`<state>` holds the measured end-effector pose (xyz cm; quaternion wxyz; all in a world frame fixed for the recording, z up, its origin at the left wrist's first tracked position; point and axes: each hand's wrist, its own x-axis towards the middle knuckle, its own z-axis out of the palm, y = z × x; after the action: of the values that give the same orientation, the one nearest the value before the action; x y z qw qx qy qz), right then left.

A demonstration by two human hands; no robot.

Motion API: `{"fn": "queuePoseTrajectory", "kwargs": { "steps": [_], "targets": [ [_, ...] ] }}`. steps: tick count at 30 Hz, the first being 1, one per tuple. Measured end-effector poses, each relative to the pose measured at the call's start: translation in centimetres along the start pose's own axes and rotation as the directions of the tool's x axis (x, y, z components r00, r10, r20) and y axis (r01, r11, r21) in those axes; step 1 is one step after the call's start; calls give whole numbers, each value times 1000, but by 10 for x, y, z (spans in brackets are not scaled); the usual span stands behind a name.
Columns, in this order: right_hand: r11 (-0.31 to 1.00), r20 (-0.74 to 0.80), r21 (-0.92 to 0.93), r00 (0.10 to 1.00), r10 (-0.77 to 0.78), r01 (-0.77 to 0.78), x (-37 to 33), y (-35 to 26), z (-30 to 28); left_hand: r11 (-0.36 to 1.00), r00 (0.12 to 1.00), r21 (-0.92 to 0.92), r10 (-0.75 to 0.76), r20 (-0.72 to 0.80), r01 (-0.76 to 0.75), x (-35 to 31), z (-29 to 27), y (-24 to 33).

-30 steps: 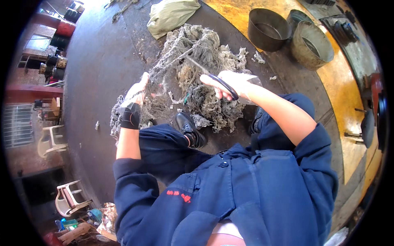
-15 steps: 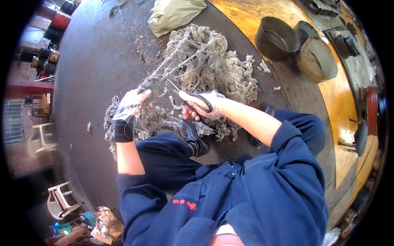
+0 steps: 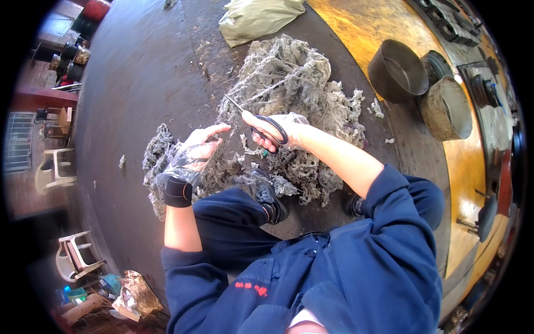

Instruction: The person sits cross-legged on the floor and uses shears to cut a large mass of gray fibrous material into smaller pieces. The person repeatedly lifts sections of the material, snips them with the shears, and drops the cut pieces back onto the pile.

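My right hand [image 3: 272,131], in a thin clear glove, is closed round black-handled scissors [image 3: 285,133]. Their blades point up and left, tips against the edge of a large heap of grey fibrous waste [image 3: 311,83] on the dark floor. Left of the scissors is my left hand [image 3: 197,150], gloved in clear plastic with a black band at the wrist. Its fingers stretch toward the scissors, with no strand visible in them. A smaller pile of grey fibre [image 3: 158,153] lies beside and under this hand, partly hidden by it.
A pale green sack [image 3: 258,19] lies beyond the heap. To the right are a dark metal pot [image 3: 397,72] and a worn bucket [image 3: 446,109] near a yellow board [image 3: 356,28]. My shoe [image 3: 270,197] is close to the fibre. Chairs [image 3: 78,256] stand at far left.
My left hand has moved right, toward the scissors, and the strand it held is no longer in its fingers. The scissor blades look closer together. The whole view has shifted slightly.
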<state>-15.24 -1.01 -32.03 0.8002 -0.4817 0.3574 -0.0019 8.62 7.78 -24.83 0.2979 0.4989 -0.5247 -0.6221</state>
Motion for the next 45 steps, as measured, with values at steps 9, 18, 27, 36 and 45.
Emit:
{"fn": "queuePoseTrajectory", "kwargs": {
  "steps": [9, 18, 27, 36, 45],
  "targets": [
    [993, -98, -115, 995, -18, 6, 3, 3, 2, 618, 917, 751, 114, -381, 235, -6, 15, 9],
    [1000, -95, -21, 995, 21, -23, -27, 15, 4, 808, 830, 568, 205, -518, 155, 12, 15, 1],
    [968, -45, -217, 991, 123, -130, -49, 61, 11, 579, 956, 780, 4, -294, 237, -6, -14, -28],
    [983, -29, -155, 995, 99, -102, -42, 68, 28, 757, 976, 624, -82, -203, 194, -16, -17, -29],
    [956, 47, -294, 999, 19, -4, -12, 51, 18, 995, 974, 80, -35, -225, 54, -19, -8, -33]
  ]
}}
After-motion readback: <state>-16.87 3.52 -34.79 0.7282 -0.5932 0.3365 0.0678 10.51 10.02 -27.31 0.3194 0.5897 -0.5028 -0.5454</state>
